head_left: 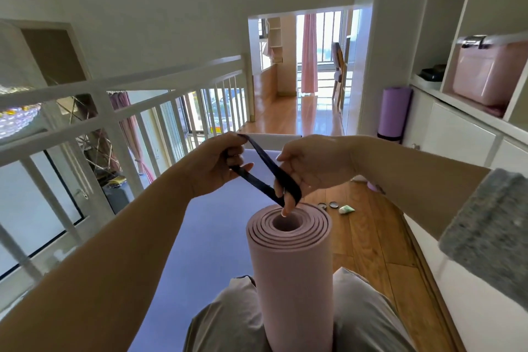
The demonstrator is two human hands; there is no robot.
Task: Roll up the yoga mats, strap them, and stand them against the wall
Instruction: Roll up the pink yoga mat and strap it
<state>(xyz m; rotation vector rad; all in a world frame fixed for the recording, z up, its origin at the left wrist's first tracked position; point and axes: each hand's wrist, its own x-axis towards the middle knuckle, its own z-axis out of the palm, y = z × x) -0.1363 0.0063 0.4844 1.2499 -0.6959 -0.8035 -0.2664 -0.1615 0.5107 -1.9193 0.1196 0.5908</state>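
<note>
Between the knees (363, 308), a springy-looking rolled mat (291, 266) is standing; left hand (217, 166) and right hand (311, 168) are pinching the limp strap (268, 177), likely cinching near its top.

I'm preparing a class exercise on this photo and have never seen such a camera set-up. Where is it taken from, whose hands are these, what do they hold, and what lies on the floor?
There is no machine here. A person wears a wide-angle camera on the head, looking forward and down, so the two bare arms are the wearer's own. The left hand and the right hand both hold a dark strap stretched between them, each with a curled grip. Just below it, a rolled pink mat stands upright between the person's knees, not yet strapped. On the wooden floor an unrolled purple mat lies flat, with a small tube to its right. Further back, a rolled purple mat stands against the white cabinets.
</note>
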